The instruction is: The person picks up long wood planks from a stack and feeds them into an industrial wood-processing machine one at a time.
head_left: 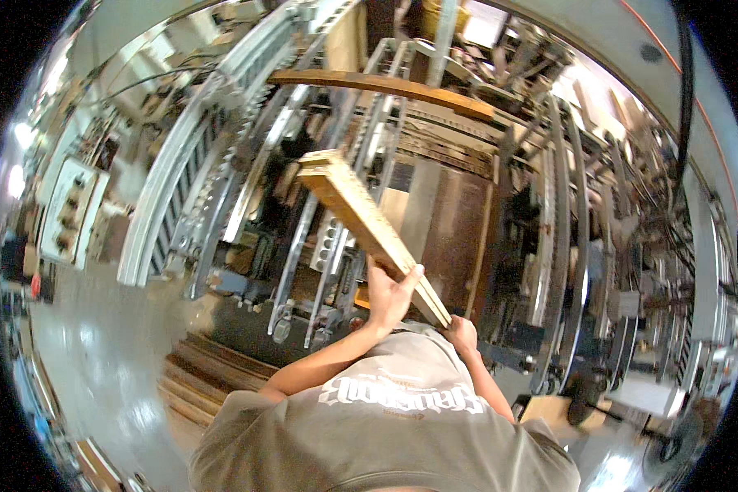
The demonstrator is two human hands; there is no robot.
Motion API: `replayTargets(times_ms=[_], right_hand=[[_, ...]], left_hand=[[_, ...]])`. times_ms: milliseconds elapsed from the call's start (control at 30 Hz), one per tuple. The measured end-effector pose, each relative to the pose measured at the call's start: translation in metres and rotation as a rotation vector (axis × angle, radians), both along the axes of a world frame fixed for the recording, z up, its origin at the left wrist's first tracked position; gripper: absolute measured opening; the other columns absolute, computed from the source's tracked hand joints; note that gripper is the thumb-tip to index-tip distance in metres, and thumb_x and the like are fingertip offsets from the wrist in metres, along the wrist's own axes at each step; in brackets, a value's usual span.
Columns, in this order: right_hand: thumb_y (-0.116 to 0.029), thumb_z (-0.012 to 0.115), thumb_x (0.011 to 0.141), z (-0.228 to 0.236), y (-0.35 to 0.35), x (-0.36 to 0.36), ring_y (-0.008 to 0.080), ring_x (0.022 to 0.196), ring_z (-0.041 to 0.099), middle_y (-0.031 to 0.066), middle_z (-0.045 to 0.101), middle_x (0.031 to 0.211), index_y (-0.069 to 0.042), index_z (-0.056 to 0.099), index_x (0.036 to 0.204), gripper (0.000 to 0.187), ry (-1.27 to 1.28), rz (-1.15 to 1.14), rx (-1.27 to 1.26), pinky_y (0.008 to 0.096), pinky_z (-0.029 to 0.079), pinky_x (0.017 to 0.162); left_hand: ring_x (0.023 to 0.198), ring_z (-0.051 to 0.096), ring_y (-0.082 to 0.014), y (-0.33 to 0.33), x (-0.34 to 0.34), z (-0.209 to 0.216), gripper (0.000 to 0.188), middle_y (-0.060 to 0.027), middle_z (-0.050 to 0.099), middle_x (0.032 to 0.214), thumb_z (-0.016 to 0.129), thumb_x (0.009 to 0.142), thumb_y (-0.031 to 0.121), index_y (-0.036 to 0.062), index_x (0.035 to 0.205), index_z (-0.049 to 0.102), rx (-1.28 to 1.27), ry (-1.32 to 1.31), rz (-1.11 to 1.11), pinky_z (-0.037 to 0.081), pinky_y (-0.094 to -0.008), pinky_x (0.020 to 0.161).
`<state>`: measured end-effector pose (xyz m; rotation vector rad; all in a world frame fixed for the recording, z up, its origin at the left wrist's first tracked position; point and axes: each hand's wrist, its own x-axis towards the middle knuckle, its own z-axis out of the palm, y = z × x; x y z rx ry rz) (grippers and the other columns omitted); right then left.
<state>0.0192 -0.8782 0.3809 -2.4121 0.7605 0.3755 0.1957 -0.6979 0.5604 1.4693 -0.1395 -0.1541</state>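
A short stack of long, narrow wooden boards (361, 215) slants away from my body, its far end up and to the left. My left hand (391, 297) grips the stack along its left side, the thumb laid over the top edge. At the near end, close to my shirt, my right hand (462, 334) is closed round the boards; its fingers are partly hidden. The boards are held up in the air over the metal rails of a large machine. Where one board stops and another starts is hard to make out at the near end.
Long metal rails (328, 238) run away from me on the left, with more rails (556, 238) on the right. A brown wooden beam (385, 84) crosses at the far side. Dark flat panels (455, 238) lie between. Planks (201, 373) are stacked on the floor at lower left.
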Motion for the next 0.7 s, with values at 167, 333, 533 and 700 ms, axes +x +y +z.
replayTargets(times_ms=[167,333,533,700], right_hand=[[-0.031,0.074,0.081,-0.02,-0.002,-0.006,0.0405,0.087,0.07,0.0202,0.073,0.09,-0.013,0.076,0.103,0.028,-0.037,-0.029,0.01,0.0486,0.056,0.077],[-0.031,0.079,0.077,-0.031,-0.007,-0.004,0.04,0.083,0.071,0.0192,0.073,0.086,-0.013,0.077,0.102,0.031,-0.012,-0.025,0.007,0.046,0.056,0.074],[-0.028,0.081,0.076,-0.014,-0.005,0.001,0.0401,0.082,0.071,0.0203,0.073,0.085,-0.01,0.076,0.1,0.03,-0.011,-0.027,0.068,0.0456,0.055,0.072],[-0.027,0.079,0.076,-0.024,-0.005,-0.005,0.0413,0.079,0.07,0.0215,0.071,0.081,-0.01,0.076,0.097,0.027,-0.038,-0.047,0.049,0.0477,0.055,0.07]], left_hand=[[0.101,0.061,-0.02,-0.003,-0.007,-0.005,0.051,-0.0101,0.061,0.107,0.079,0.086,0.006,-0.0008,0.123,0.045,-0.011,-0.001,0.071,0.051,-0.0334,0.092],[0.104,0.06,-0.0193,-0.002,-0.01,0.01,0.059,-0.0101,0.06,0.11,0.082,0.084,0.009,-0.0008,0.129,0.045,-0.065,-0.051,0.052,0.049,-0.0342,0.094],[0.112,0.057,-0.0199,-0.003,-0.015,0.014,0.066,-0.0108,0.058,0.119,0.082,0.083,0.01,0.0002,0.135,0.042,-0.122,0.034,0.014,0.046,-0.0365,0.101],[0.111,0.057,-0.0197,-0.003,-0.013,0.009,0.064,-0.0099,0.058,0.118,0.083,0.083,0.011,0.0004,0.133,0.044,-0.111,0.0,0.023,0.047,-0.0357,0.1]])
